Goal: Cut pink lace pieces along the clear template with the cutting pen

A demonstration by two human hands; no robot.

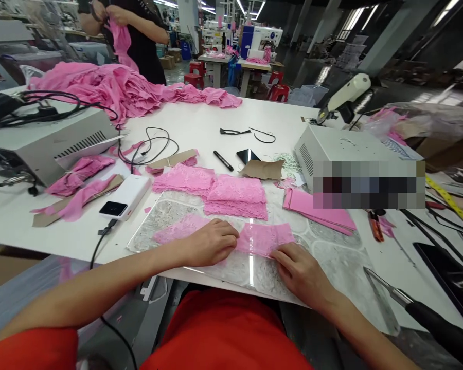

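A thin pink lace piece (pixel 265 238) lies flat on a shiny grey marbled board (pixel 335 259) in front of me. My left hand (pixel 219 240) is closed, its curled fingers at the lace's left edge. At the lower right corner, my right hand (pixel 296 264) pinches the same piece between thumb and fingers. Another sheer pink lace piece (pixel 181 227) sits partly under my left forearm. Just beyond are two stacks of folded pink lace, a left stack (pixel 183 178) and a right stack (pixel 237 196). Flat pink strips (pixel 318 210) are piled to the right.
A white power bank (pixel 133 192) with a cable stands left. Grey metal boxes, one left (pixel 42 139) and one right (pixel 332 146), flank the table. A black-handled hot tool (pixel 428 318) points inward at right. Across the table, a person (pixel 139 41) holds pink fabric beside a pink heap (pixel 100 87).
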